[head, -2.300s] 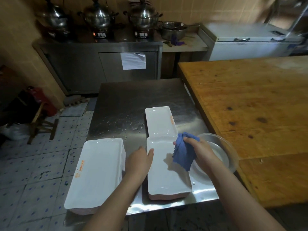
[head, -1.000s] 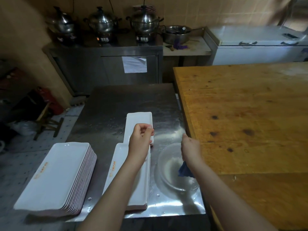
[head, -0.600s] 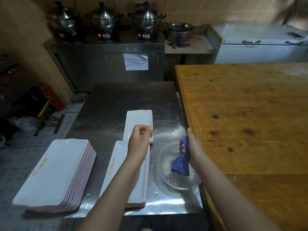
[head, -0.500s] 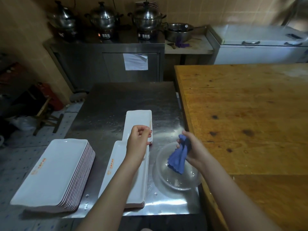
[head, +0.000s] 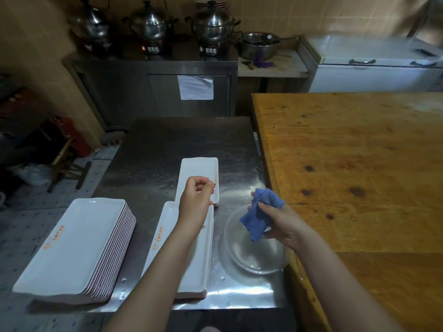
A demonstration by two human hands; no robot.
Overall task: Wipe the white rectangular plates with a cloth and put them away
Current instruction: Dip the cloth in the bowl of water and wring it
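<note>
Over the bowl [head: 254, 257], right hand [head: 279, 224] grips cloth [head: 260, 215].

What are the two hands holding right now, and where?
Right hand grips the blue cloth around its bunched middle. Left hand looks empty above the plates.

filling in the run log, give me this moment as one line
phase: cloth held above clear bowl | right hand: grips blue cloth | left hand: curled over far plates, contact unclear | tall stack: untouched
</note>
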